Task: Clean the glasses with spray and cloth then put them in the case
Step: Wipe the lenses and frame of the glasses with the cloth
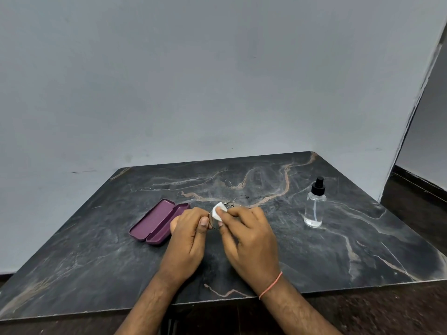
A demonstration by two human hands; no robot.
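Head view: glasses (238,200) at centre frame, held above the worktop (338,250).
Left hand (191,234): fingers pinch the frame.
Right hand (250,234): fingers press the cloth (219,212) onto a lens.
Case (157,221): open, left of the hands.
Risk: hard rubbing could bend the thin wire frame.

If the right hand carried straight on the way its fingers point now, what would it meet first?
The right hand points up-left, pinching the white cloth on the glasses. Beyond them, probably the left hand's fingers; depth is unclear.
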